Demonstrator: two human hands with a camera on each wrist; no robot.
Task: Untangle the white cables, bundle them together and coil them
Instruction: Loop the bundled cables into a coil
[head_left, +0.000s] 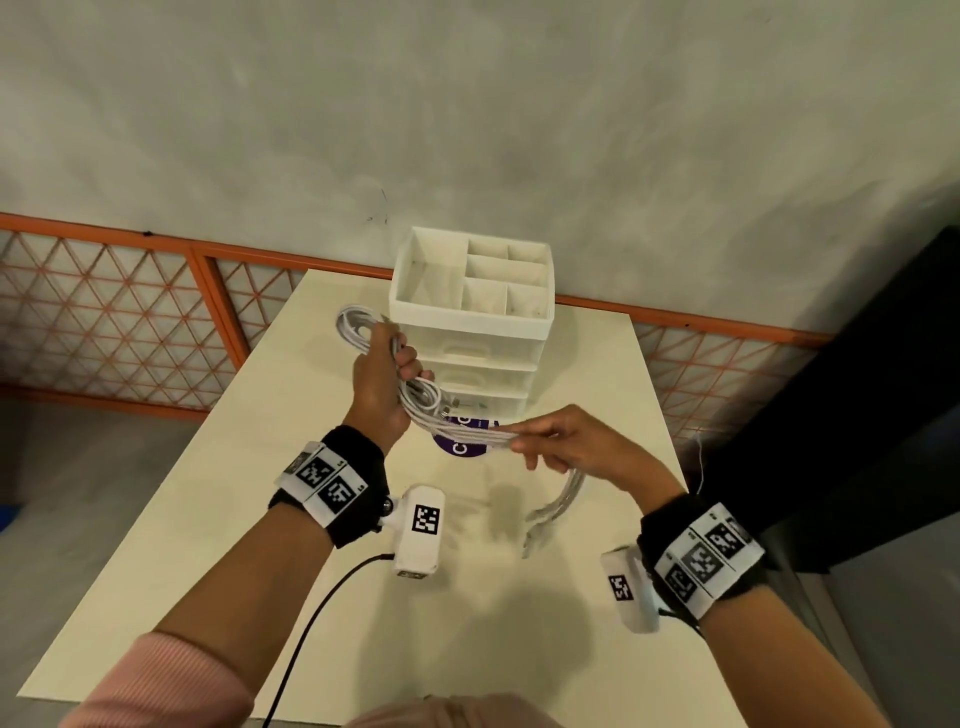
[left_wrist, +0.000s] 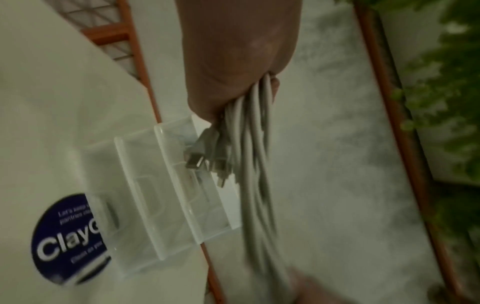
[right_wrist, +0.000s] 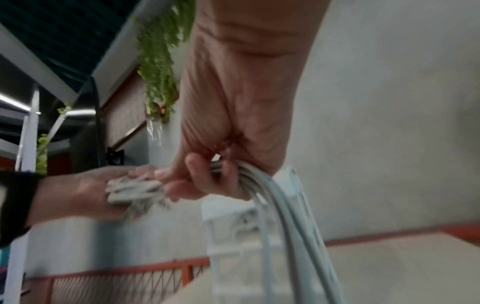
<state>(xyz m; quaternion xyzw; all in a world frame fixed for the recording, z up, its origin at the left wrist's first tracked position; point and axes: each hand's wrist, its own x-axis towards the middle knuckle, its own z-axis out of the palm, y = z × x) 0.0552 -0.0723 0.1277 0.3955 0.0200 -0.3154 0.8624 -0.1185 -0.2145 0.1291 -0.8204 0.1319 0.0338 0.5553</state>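
Several white cables (head_left: 457, 428) run as one bundle between my two hands above the table. My left hand (head_left: 387, 376) grips the bundle, with a coiled loop (head_left: 356, 325) sticking out above the fist. In the left wrist view the cables (left_wrist: 253, 164) hang from that fist with their plugs (left_wrist: 197, 161) showing. My right hand (head_left: 550, 447) pinches the bundle near its middle; the free ends (head_left: 553, 506) droop below it toward the table. In the right wrist view its fingers (right_wrist: 197, 174) curl round the cables (right_wrist: 283, 205).
A white drawer organiser (head_left: 470, 317) with open top compartments stands at the far side of the cream table (head_left: 260, 519). A round blue sticker (head_left: 460, 447) lies in front of it. An orange mesh fence (head_left: 104, 312) and grey wall are behind.
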